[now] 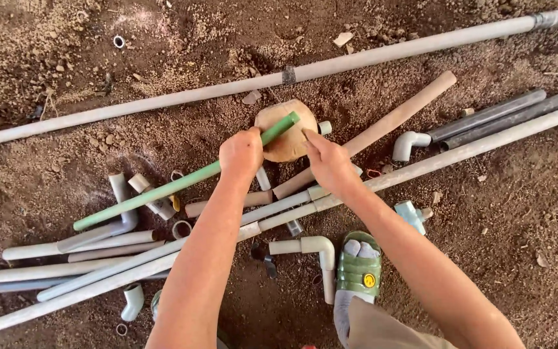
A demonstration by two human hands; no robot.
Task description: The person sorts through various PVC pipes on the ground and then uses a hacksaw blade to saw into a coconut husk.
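Dirt ground (66,58): long grey pipe (163,100) along top; white elbow fitting (408,143) right; green sandal (359,266) near bottom edge.

Both forearms are bare from the bottom edge of the frame up to the wrists, with no sleeve, watch or glove on the left hand (241,154) or the right hand (328,161). One foot wears a green moulded rubber sandal (358,268) with broad ridged straps and a small round yellow badge on the side, over a grey sock (348,304) whose toes poke out at the open front. A patch of tan trouser fabric (382,329) shows at the bottom edge.
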